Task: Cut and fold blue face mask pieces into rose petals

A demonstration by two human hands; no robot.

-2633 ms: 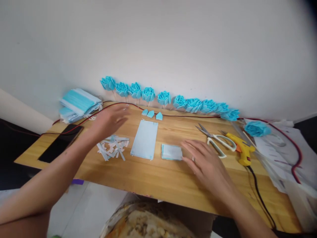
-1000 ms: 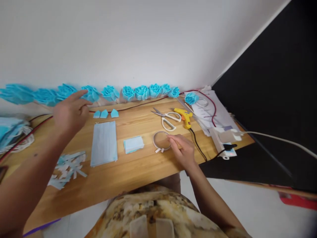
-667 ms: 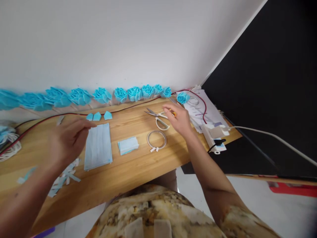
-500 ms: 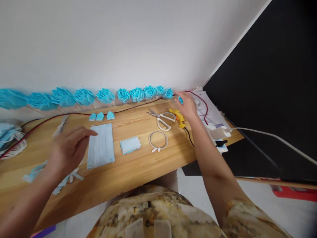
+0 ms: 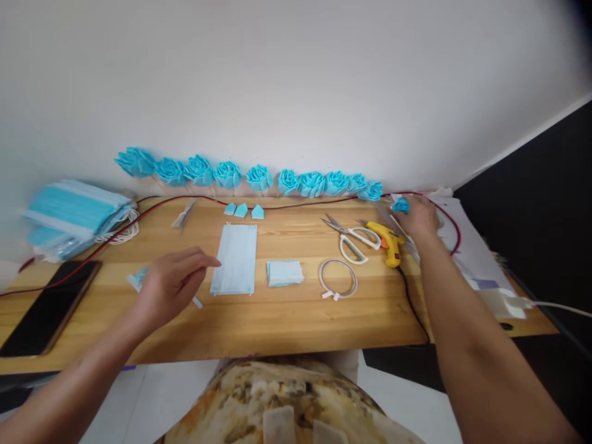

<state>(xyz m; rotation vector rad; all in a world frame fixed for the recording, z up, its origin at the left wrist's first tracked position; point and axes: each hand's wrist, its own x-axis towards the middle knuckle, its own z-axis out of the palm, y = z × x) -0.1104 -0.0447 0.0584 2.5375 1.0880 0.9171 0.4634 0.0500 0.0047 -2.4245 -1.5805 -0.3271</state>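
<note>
My right hand (image 5: 420, 217) is closed on a small blue flower (image 5: 400, 205) at the back right, beside the end of a row of blue flowers (image 5: 312, 183) along the wall. Its fingertips are mostly hidden. My left hand (image 5: 173, 283) hovers over the left part of the table, holding nothing, index finger reaching to the edge of a flat pale-blue face mask (image 5: 235, 259). I cannot tell whether it touches. Blue cut scraps (image 5: 137, 277) lie partly hidden under that hand. Three small blue pointed pieces (image 5: 258, 212) lie behind the mask.
A stack of cut pale-blue pieces (image 5: 284, 272), a roll of tape (image 5: 338, 279), white-handled scissors (image 5: 354, 240) and a yellow glue gun (image 5: 391, 243) lie mid-table. A phone (image 5: 49, 308) and a pile of masks (image 5: 76, 213) are left. A red-black cable (image 5: 139, 219) runs along the back.
My view has turned to the right-hand wall less, bringing the phone and mask pile in at left. My right hand stays at the back right with the small flower; the left still hovers near the mask.
</note>
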